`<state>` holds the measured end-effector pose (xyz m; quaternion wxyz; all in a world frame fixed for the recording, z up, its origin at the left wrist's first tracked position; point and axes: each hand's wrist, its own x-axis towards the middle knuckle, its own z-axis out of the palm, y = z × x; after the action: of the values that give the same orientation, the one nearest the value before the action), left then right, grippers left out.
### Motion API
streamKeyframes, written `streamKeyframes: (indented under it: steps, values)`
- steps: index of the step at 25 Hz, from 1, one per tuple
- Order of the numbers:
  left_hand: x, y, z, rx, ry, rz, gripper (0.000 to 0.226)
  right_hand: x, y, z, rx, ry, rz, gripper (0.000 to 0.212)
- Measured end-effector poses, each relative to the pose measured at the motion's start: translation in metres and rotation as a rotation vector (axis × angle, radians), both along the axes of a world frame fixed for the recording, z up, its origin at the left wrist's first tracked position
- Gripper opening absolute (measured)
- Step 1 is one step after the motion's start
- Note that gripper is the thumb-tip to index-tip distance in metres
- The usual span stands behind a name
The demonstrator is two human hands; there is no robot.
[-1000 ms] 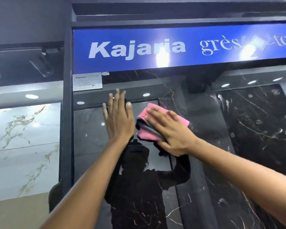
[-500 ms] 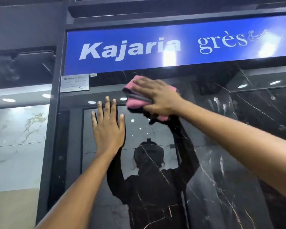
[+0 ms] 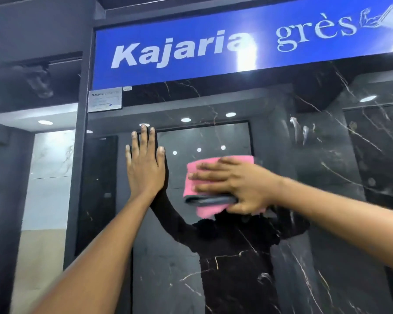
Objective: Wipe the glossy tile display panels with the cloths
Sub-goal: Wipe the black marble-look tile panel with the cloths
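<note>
A glossy black marble-look tile panel (image 3: 327,200) with pale veins stands upright in front of me and mirrors my dark silhouette. My left hand (image 3: 145,168) lies flat on it, fingers straight and pointing up. To its right my right hand (image 3: 234,184) presses a folded pink cloth (image 3: 191,175), with a dark grey cloth (image 3: 209,200) tucked in its fold, against the panel at about the same height. The fingers lie flat over the cloth, pointing left, and the thumb hooks under its lower edge.
A blue sign (image 3: 213,46) reading Kajaria runs across the top of the panel. A small white label (image 3: 104,99) sits at its upper left corner. A dark vertical frame post (image 3: 77,177) bounds the panel's left side, with a white marble tile panel (image 3: 48,177) beyond it.
My right hand swept the pink cloth up to just under the blue sign, then back down and to the right. My left hand stayed flat on the panel.
</note>
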<state>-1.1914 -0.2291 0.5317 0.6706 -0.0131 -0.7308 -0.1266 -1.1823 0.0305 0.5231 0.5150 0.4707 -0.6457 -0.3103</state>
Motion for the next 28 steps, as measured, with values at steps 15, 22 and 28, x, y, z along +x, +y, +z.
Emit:
streamKeyframes:
  steps: [15, 22, 28]
  values:
    - [0.001, 0.017, -0.127, -0.066, -0.055, -0.029, 0.059, 0.010, 0.024, 0.017, -0.487, 0.039, 0.033, 0.070]
    - [0.000, 0.016, -0.133, -0.086, -0.023, -0.042, 0.058, 0.013, -0.013, -0.141, -0.244, -0.065, -0.010, 0.075]
    - [-0.003, 0.016, -0.129, -0.094, -0.027, -0.023, 0.058, 0.011, 0.013, -0.016, -0.543, 0.054, -0.015, 0.068]
